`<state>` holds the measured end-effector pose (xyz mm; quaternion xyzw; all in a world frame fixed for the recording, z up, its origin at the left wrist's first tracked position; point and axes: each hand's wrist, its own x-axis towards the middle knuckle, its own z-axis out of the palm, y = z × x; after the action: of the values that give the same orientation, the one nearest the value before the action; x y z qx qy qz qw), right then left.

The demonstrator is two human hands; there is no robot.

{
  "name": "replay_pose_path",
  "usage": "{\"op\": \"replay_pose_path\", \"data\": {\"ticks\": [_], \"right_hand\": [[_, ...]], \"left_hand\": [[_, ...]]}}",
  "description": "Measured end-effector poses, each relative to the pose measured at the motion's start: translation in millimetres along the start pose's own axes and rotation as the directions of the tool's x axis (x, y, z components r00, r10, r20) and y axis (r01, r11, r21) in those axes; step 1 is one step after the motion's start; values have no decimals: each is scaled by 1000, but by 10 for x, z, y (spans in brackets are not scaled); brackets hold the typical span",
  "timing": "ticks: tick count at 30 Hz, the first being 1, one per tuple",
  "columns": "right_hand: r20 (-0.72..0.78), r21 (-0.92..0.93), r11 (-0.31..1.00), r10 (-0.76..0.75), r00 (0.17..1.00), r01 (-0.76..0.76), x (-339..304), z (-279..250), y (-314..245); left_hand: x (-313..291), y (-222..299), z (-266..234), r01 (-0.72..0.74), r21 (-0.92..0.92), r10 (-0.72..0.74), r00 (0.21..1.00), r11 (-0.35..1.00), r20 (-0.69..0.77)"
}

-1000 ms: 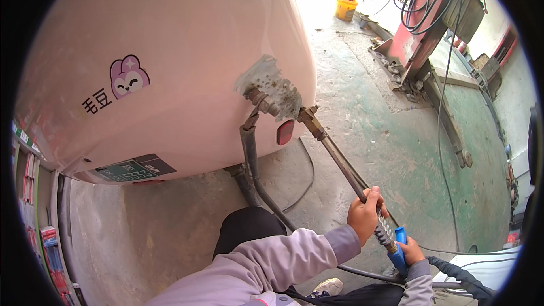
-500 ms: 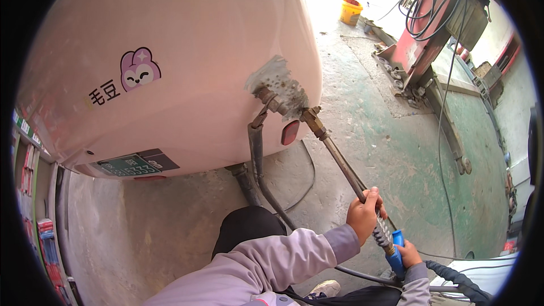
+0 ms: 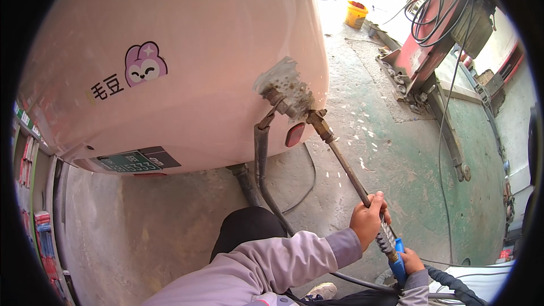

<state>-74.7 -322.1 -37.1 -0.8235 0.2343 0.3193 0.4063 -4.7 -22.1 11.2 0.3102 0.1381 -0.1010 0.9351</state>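
Swung view slightly leftward, with new white sparks (image 3: 371, 134) beside the rounded pale-pink car body (image 3: 215, 34). Gripping a long brass-headed metal tool (image 3: 351, 171) in curled left hand (image 3: 367, 222), its blue handle (image 3: 398, 271) in closed right hand (image 3: 412, 260), likely steadying it at the grey bare-metal patch (image 3: 277, 72) near the body's right edge.

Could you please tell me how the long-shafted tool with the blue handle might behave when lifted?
The long-shafted tool would probably stay stiff, as its shaft looks straight and metallic. It may feel front-heavy, given the brass-coloured fitting at its far end. With left hand and right hand gripping it, it seems unlikely to roll.
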Motion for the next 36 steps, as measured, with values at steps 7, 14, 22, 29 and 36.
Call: {"op": "replay_pose_path", "data": {"ticks": [7, 14, 22, 29, 36], "right_hand": [[4, -2, 998, -56, 998, 56, 14, 11, 9], [-49, -100, 990, -104, 993, 99, 116, -20, 175], [-111, -264, 929, 240, 965, -261, -4, -148, 267], [134, 18, 993, 113, 984, -117, 33, -58, 138], [148, 75, 996, 31, 988, -42, -43, -73, 51]], "left_hand": [[66, 270, -34, -30, -63, 29, 999, 998, -14], [322, 878, -88, -127, -98, 118, 989, 987, -92], [-212, -413, -7, 160, 69, -163, 986, 985, 44], [-61, -195, -52, 13, 7, -14, 989, 1000, 149], [-33, -81, -86, 5, -17, -2, 984, 1000, 179]]}}
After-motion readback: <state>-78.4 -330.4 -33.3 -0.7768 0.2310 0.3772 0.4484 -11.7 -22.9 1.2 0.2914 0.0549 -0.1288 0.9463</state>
